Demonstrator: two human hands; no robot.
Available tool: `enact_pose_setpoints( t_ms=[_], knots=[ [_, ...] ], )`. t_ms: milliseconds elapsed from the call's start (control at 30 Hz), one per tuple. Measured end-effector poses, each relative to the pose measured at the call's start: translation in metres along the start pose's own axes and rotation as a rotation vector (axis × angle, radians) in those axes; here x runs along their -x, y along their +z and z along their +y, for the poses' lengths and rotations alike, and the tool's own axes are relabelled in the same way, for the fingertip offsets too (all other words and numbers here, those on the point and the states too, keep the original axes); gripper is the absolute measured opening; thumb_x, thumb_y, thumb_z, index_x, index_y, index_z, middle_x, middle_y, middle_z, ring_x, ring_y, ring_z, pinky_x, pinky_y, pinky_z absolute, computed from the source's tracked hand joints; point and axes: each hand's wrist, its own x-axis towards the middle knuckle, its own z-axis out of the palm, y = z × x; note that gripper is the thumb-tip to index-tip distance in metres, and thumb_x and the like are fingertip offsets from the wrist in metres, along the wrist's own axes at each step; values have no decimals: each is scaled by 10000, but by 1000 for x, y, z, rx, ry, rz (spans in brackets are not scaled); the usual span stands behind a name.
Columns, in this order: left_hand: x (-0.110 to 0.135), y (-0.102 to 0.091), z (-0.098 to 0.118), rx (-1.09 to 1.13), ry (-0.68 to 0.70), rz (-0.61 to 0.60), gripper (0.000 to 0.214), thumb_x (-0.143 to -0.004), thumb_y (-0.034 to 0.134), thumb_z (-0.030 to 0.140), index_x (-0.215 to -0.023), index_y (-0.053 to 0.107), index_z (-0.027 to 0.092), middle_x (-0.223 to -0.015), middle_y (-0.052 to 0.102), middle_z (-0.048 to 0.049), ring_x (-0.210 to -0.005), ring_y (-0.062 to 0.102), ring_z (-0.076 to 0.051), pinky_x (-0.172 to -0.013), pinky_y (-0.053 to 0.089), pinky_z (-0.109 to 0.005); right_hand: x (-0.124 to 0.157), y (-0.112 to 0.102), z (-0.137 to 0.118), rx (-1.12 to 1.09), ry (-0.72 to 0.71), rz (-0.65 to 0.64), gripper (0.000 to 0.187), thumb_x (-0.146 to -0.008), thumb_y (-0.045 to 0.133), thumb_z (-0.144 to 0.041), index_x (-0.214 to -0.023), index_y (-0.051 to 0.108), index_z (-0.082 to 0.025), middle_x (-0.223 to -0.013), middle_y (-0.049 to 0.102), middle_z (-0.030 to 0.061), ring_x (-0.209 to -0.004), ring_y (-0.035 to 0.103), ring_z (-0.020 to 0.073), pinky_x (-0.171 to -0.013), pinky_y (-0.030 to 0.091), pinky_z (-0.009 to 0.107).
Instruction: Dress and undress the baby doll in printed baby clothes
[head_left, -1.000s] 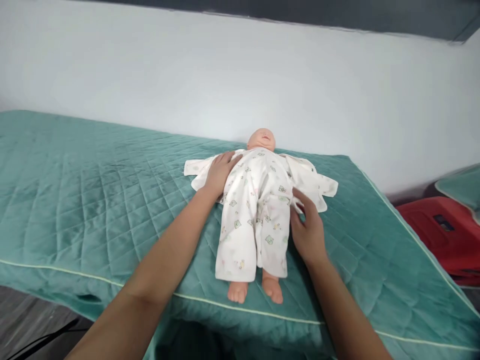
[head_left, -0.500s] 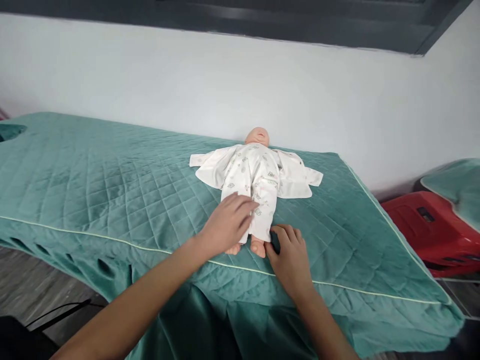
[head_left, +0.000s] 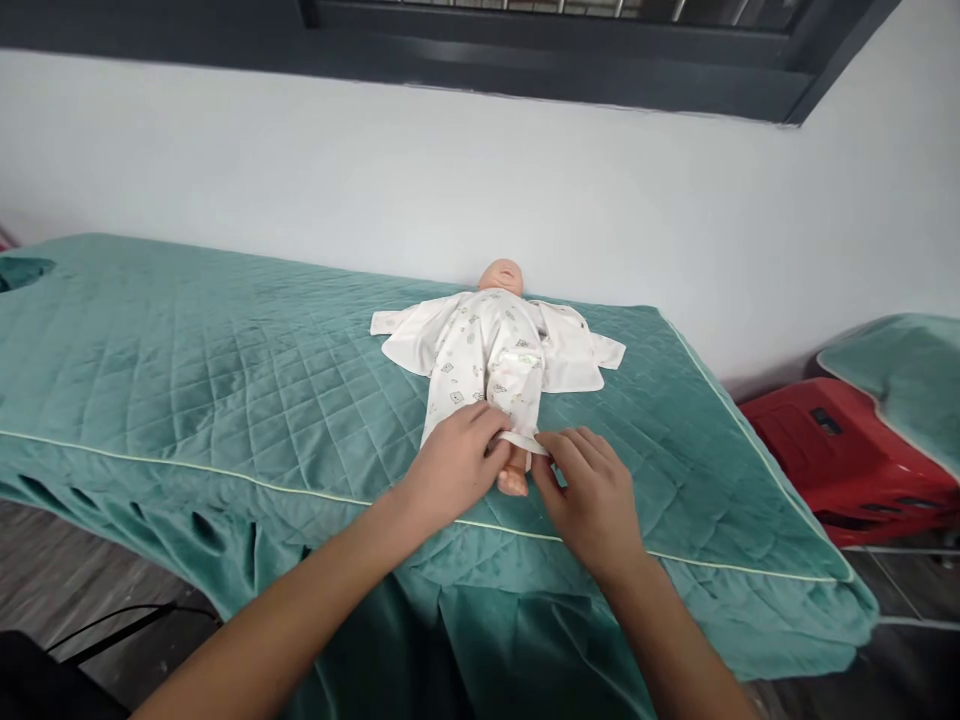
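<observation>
A baby doll (head_left: 501,274) lies on its back, head toward the wall. Printed white baby trousers (head_left: 461,375) cover its legs and belly, and a white baby top (head_left: 574,355) spreads out on both sides beneath it. My left hand (head_left: 459,455) pinches the hem of one trouser leg from the left. From the right, my right hand (head_left: 589,490) pinches the same hem, which is folded up between the two hands. One doll foot (head_left: 513,480) shows below that hem. The other foot is hidden behind my left hand.
The doll rests on a bed with a green quilted cover (head_left: 262,370) that hangs over the front edge. A white wall (head_left: 390,180) and a dark window frame (head_left: 525,65) stand behind. At right is a red plastic stool (head_left: 840,440) with green cloth on it.
Both hands have closed on the hem of one trouser leg and folded it up. My right hand came up from beside the foot. The view has tilted slightly upward.
</observation>
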Motion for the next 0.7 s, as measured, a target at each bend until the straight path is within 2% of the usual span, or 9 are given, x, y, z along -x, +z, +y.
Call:
enact_pose_setpoints(
  t_ms=[100, 233, 300, 367, 433, 533, 633, 700],
  knots=[
    [9, -2, 0, 46, -1, 26, 119, -947, 523, 141, -920, 613, 214, -867, 633, 2, -809, 615, -151, -729, 486, -295, 10, 8, 3, 52, 122, -53, 102, -923, 541, -146, -925, 625, -204, -759, 637, 18, -709, 560, 187, -667, 359, 310],
    [23, 0, 5, -32, 61, -9, 150, -979, 475, 160, -947, 612, 210, -888, 631, -18, -825, 629, -160, -734, 504, -299, 19, 19, 1, 53, 290, -264, 71, -925, 563, -189, -863, 585, -217, -805, 661, 3, -654, 574, 165, -582, 293, 289],
    [29, 0, 6, -83, 85, -26, 173, -992, 449, 162, -973, 613, 213, -896, 635, -24, -841, 637, -166, -745, 521, -303, 22, 18, -4, 20, 288, -313, 168, -951, 531, -206, -785, 548, -220, -759, 634, -6, -624, 564, 152, -563, 269, 285],
    [34, 0, 4, -147, 116, -14, 196, -997, 432, 156, -1032, 615, 219, -916, 646, -30, -867, 647, -172, -744, 533, -308, 27, 13, -9, -7, 263, -301, 212, -959, 511, -208, -747, 525, -219, -732, 606, -8, -606, 548, 143, -561, 274, 280],
    [41, -1, 1, -243, 156, 8, 210, -998, 430, 155, -1069, 615, 225, -963, 667, -45, -899, 656, -189, -740, 541, -326, 34, 8, -12, -18, 236, -296, 214, -947, 516, -196, -734, 517, -218, -727, 596, -10, -594, 540, 137, -563, 288, 277],
    [54, -3, -5, -351, 198, 30, 217, -990, 449, 151, -1113, 612, 222, -1045, 693, -74, -953, 662, -224, -774, 556, -375, 47, 7, -13, -9, 201, -372, 190, -937, 539, -182, -752, 532, -223, -751, 615, -11, -604, 572, 145, -549, 296, 282],
    [71, -5, -16, -304, 137, 83, 268, -976, 483, 146, -1205, 584, 239, -1083, 695, -78, -1005, 656, -234, -862, 564, -404, 56, 9, -14, -33, 206, -431, 237, -990, 526, -264, -755, 532, -230, -764, 624, -8, -607, 597, 156, -519, 306, 292],
    [84, -6, -25, -256, 45, 149, 291, -969, 498, 160, -1233, 569, 260, -1117, 684, -78, -1041, 649, -236, -897, 563, -409, 58, 9, -18, -109, 198, -396, 260, -1009, 511, -300, -758, 527, -233, -772, 620, -2, -645, 616, 164, -541, 372, 291]
  ],
)
